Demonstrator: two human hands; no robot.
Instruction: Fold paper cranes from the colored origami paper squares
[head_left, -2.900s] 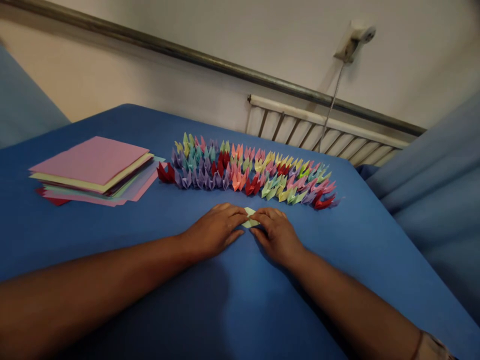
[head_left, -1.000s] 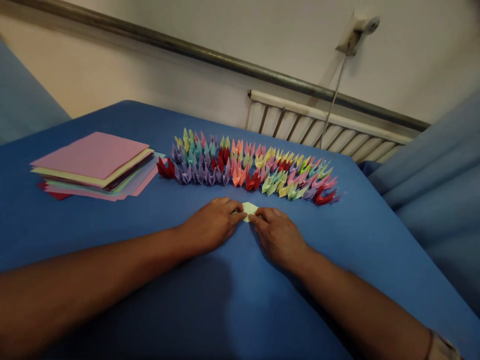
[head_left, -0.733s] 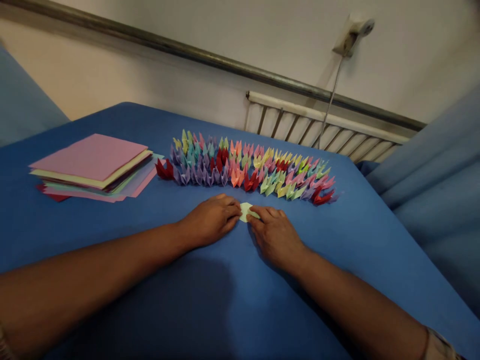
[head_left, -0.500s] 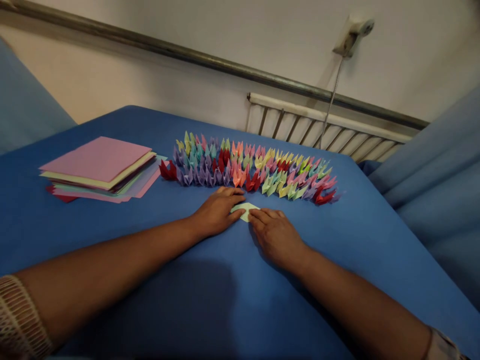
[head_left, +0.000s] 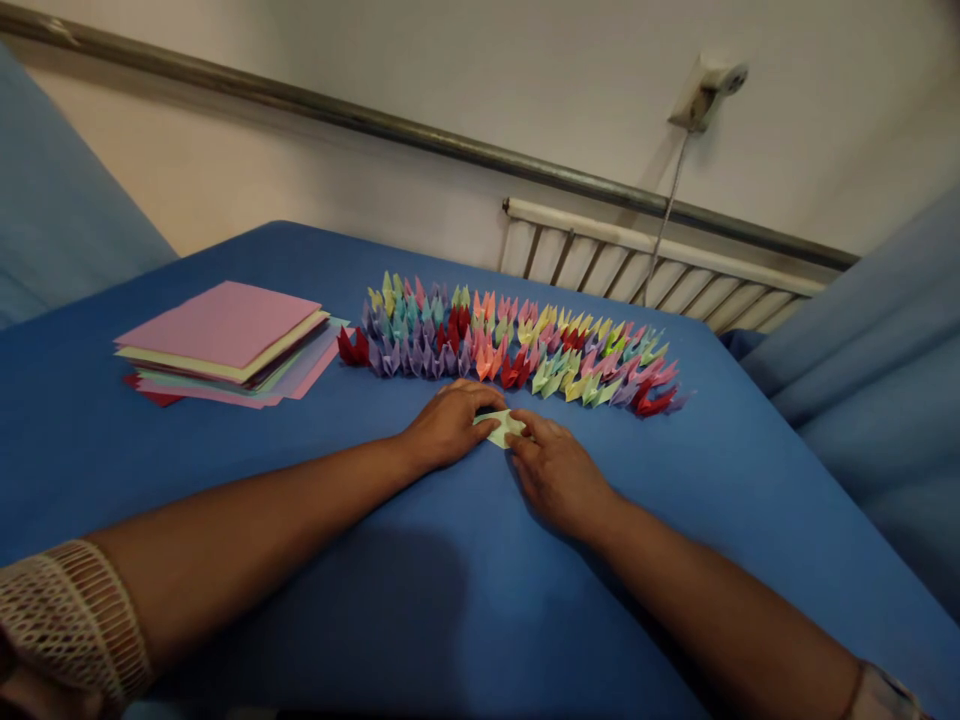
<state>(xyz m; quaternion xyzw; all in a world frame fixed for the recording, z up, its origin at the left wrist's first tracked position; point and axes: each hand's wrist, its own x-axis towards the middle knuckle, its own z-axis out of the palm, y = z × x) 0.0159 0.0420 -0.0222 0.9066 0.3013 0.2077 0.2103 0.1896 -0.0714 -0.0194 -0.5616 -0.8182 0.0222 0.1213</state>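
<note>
Lying flat on a blue tabletop [head_left: 517, 590], just below the middle of the view, is a small pale green piece of folded paper [head_left: 502, 430]; it is light and matt, with straight edges and faint crease lines, its full outline hidden by fingers.

Taking that paper as the centre of a clock, the left hand [head_left: 450, 420] comes in at nine o'clock, its thumb on the paper's left end and its fingers arched apart from the thumb; the right hand [head_left: 562, 475] sits at four o'clock, thumb and forefinger on the right end, though whether they pinch it I cannot tell; the two hands are close but separate.

From twelve to two o'clock, packed rows of origami cranes [head_left: 517, 340] stand in red, purple, pink, yellow and green; at ten o'clock lies an uneven stack of coloured paper sheets [head_left: 225, 325], pink uppermost.
</note>
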